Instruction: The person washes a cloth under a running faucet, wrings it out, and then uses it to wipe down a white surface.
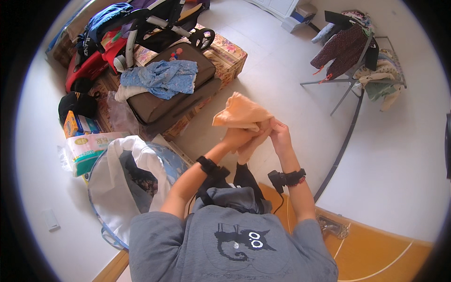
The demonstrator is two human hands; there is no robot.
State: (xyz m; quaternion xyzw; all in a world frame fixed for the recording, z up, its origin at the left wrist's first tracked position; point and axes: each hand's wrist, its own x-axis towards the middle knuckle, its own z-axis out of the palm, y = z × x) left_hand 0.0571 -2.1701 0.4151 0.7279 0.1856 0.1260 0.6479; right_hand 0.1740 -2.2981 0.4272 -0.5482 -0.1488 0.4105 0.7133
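A peach-orange cloth item (243,111), perhaps a small garment, is held up in front of my chest, bunched in the middle. My left hand (241,138) grips it from below, its fingers partly hidden by the fabric. At the cloth's right edge, my right hand (279,131) pinches it between thumb and fingers. One part of the cloth spreads out above my hands and a narrower end hangs beneath them. Each wrist wears a black strap with a small device.
A brown suitcase (172,105) bearing a blue patterned garment (165,78) lies on a floral-covered platform, near a stroller (165,28). At left stands a fabric laundry hamper (105,190) with dark clothes inside. Clothes hang on a folding rack (352,79) at right. A wooden door (373,253) is behind me.
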